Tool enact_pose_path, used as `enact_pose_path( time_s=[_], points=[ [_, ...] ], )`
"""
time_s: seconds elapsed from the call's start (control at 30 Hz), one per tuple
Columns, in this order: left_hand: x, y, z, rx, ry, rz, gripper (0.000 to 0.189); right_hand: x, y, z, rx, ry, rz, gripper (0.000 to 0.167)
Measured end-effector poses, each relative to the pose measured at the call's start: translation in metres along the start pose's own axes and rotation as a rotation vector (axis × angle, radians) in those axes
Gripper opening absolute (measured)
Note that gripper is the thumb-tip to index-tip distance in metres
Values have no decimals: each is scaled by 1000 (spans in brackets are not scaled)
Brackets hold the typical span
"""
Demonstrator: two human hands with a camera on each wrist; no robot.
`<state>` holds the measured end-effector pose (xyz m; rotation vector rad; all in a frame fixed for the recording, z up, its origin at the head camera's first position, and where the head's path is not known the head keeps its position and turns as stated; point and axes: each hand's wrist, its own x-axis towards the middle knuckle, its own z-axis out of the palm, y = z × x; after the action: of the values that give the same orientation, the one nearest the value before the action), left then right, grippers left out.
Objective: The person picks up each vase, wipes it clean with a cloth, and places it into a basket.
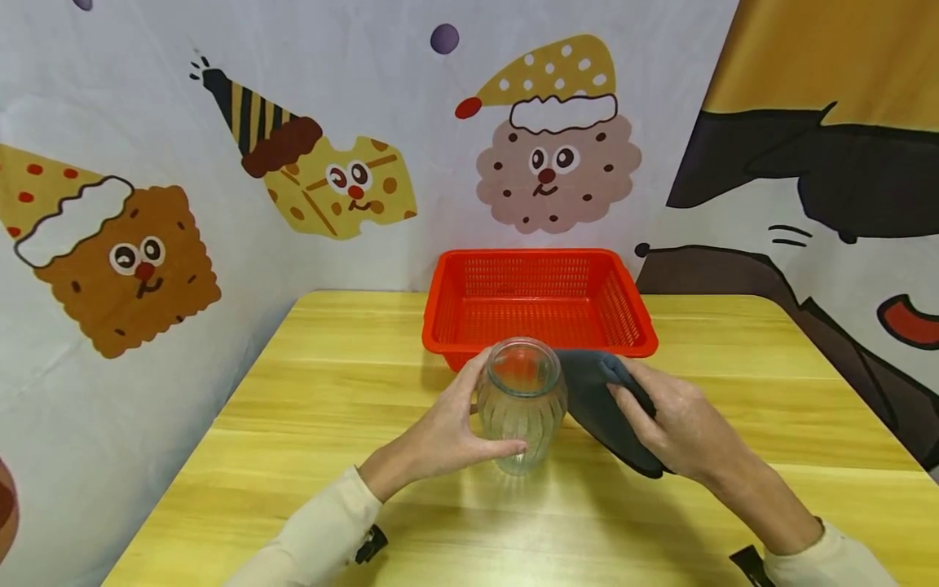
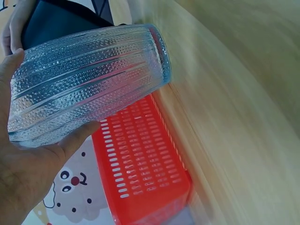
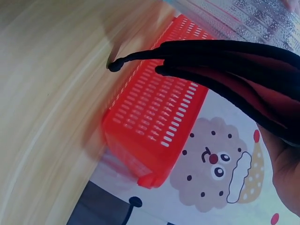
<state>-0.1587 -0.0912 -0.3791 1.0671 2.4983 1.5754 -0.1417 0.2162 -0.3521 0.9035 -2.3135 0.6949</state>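
Observation:
A clear, ribbed glass jar [image 1: 524,428] stands mouth up in the head view, held clear of the table in my left hand [image 1: 443,436]. The thumb lies across its front and the fingers wrap its far left side. In the left wrist view the dimpled jar [image 2: 89,79] lies across the picture, fingers and thumb round it. My right hand [image 1: 685,416] pinches a folded dark grey-blue cloth [image 1: 590,395] with black edging, just right of the jar. Reddish fabric shows inside the cloth's black-edged folds [image 3: 234,54] in the right wrist view.
Behind the jar, a red plastic basket [image 1: 528,314] with slotted walls sits at the table's far edge, against a backdrop [image 1: 352,269] printed with cartoon snacks. The light wooden table [image 1: 293,456] extends to both sides.

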Motion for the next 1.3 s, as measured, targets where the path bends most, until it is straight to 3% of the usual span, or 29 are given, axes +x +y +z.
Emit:
enact_pose_path(
  time_s=[0.17, 0.37, 0.6, 0.9, 1.3],
  points=[
    [2, 1, 2, -5, -4, -6, 112, 2, -4, 4, -4, -14, 7, 48],
    [4, 1, 3, -19, -8, 1, 113, 4, -7, 10, 28, -14, -64, 51],
    [7, 1, 5, -16, -13, 22, 113, 3, -8, 19, 73, -23, -68, 56],
    [5, 1, 2, -2, -18, 28, 113, -5, -7, 31, 109, -91, -78, 62],
    [5, 2, 4, -13, -21, 15, 115, -9, -4, 26, 130, -125, -97, 59]
  ],
)
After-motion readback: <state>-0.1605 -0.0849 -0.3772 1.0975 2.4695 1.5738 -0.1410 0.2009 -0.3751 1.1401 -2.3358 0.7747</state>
